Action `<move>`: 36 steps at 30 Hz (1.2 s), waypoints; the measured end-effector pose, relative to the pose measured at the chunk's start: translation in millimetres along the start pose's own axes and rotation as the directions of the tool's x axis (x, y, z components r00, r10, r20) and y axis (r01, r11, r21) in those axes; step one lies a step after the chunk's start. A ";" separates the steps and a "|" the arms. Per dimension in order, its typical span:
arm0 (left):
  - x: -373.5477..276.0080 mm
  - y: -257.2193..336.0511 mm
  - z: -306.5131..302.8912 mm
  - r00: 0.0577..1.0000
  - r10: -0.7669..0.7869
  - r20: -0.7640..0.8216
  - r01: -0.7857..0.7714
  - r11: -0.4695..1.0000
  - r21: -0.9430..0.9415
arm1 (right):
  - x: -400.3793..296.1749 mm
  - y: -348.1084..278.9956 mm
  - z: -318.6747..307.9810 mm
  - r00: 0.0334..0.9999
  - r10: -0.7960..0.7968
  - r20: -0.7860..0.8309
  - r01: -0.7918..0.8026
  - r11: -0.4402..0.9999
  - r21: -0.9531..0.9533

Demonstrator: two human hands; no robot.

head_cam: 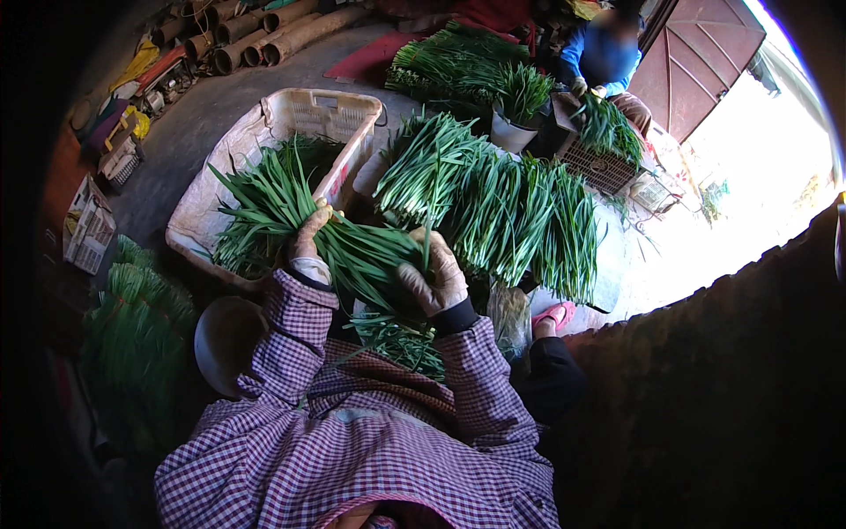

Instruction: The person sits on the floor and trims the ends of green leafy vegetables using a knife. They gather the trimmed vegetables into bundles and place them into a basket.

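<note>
Both my hands wear pale, soiled work gloves. My left hand (313,233) grips a loose bunch of garlic chives (370,254), whose leaves fan out on both sides of the fist. At the bunch's right end is my right hand (437,272), its thumb apart from the fingers. A leaf rises by those fingers; whether they hold it is unclear. Left of the bunch, a plastic crate (215,175) with a pale lining contains more chives. More cut greens (400,344) lie below my hands, near my lap. Just beyond my right hand, chive bundles (492,211) lie side by side on a low table (611,254).
A round basin (228,344) stands by my left arm, beside piled bundled greens (135,330). Across the table a person (601,63) handles chives over a crate (595,165). A white bucket (512,132) holds upright greens. Pipes (264,40) lie at the back.
</note>
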State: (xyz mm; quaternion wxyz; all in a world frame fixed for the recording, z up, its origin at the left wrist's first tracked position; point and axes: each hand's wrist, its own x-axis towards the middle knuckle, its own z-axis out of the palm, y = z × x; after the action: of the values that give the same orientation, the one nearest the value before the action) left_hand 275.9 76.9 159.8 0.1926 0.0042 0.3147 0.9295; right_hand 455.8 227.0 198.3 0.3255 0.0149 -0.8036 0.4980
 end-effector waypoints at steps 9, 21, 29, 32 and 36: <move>-2.4 12.3 -2.7 0.995 -0.090 0.044 0.092 0.995 -0.028 | -34.9 -5.8 -17.5 0.875 0.348 -0.336 -0.073 0.782 0.619; 14.6 40.9 -9.1 0.981 0.186 -0.056 -0.192 0.975 -0.116 | -113.8 57.9 -106.1 0.898 0.438 -0.029 -0.343 0.742 0.576; 5.6 33.9 -1.8 0.967 0.237 0.091 -0.209 0.947 -0.243 | -47.1 48.9 14.2 0.561 0.666 0.492 -0.820 0.365 0.441; 2.5 34.6 12.2 0.953 0.260 0.154 -0.209 0.935 -0.286 | -48.3 69.3 40.1 0.670 0.530 0.521 -0.652 0.085 0.753; 9.2 41.0 3.0 0.953 0.276 0.123 -0.237 0.935 -0.264 | -46.4 28.1 24.4 0.654 0.576 0.491 -0.684 0.173 0.709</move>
State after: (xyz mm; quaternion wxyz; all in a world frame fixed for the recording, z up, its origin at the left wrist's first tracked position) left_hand 253.2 52.1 185.2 0.0927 0.0951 0.1776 0.9751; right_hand 470.2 207.4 144.0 -0.0082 -0.1322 -0.3920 0.9104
